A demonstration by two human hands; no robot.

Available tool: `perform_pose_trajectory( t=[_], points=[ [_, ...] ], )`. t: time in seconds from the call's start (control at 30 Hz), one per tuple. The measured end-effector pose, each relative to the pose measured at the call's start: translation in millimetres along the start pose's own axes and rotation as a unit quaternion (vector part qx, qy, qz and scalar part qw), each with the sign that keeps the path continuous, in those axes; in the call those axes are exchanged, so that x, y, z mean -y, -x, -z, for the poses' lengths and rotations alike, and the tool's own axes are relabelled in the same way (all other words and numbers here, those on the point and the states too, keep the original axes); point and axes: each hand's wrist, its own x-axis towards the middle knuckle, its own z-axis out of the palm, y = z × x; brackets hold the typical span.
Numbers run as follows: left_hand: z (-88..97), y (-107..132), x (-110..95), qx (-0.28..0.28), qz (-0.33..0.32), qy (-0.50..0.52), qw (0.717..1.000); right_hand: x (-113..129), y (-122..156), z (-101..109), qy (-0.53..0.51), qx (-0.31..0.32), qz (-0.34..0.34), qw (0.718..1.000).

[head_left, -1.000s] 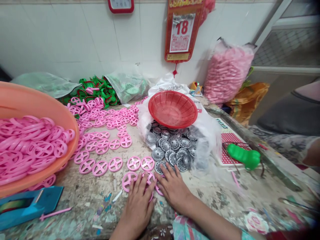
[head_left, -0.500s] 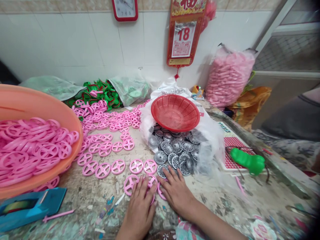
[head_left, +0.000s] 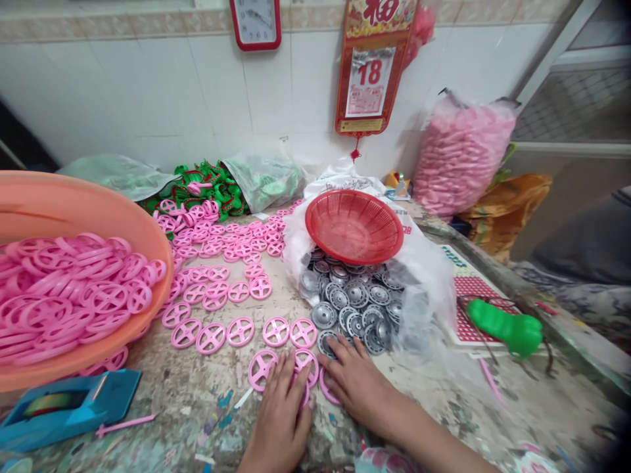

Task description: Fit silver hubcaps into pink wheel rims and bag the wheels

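Observation:
My left hand lies flat on the worktop with its fingers stretched over pink plastic wheels at the near edge. My right hand rests beside it, fingers spread, its fingertips touching the nearest grey metal hubcaps and a pink wheel under its thumb side. The hubcaps lie in an open clear plastic bag. Rows of pink wheels cover the table beyond my hands.
An orange basin full of pink wheels stands at the left, a blue tape dispenser in front of it. A red basket sits on the bag. Green parts, a green toy piece and a bag of pink parts lie around.
The view has tilted up and shifted slightly, so everything sits lower and further right in frame. Both hands stay flat on the pink wheels with hardly any movement.

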Motion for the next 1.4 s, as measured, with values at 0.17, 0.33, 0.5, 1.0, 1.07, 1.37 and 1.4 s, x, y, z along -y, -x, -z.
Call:
perform_pose_trajectory(
  t=[0.17, 0.33, 0.5, 1.0, 1.07, 1.37, 1.4],
  points=[
    [0.5, -1, 0, -0.001, 0.013, 0.023, 1.0, 5, -2, 23, -0.173, -0.062, 0.051, 0.982],
    [3.7, -1, -1, 0.004, 0.017, 0.037, 0.999, -11, -15, 44, -0.537, 0.061, 0.016, 0.841],
    [6.0, -1, -1, 0.012, 0.022, 0.048, 0.999, -51, -39, 67, -0.722, 0.102, -0.125, 0.673],
    [5.7, -2, 2, 0.028, 0.033, 0.061, 0.997, -129, -96, 91, -0.741, -0.093, -0.237, 0.621],
    [6.5, -2, 2, 0.029, 0.036, 0.064, 0.997, -129, -97, 88, -0.734, -0.123, -0.217, 0.632],
    [2.6, -1, 5, 0.014, 0.022, 0.056, 0.998, -115, -37, 72, -0.732, -0.224, -0.19, 0.615],
    [1.8, 0, 5, 0.013, 0.019, 0.052, 0.998, -115, -25, 68, -0.737, -0.238, -0.199, 0.601]
  ],
)
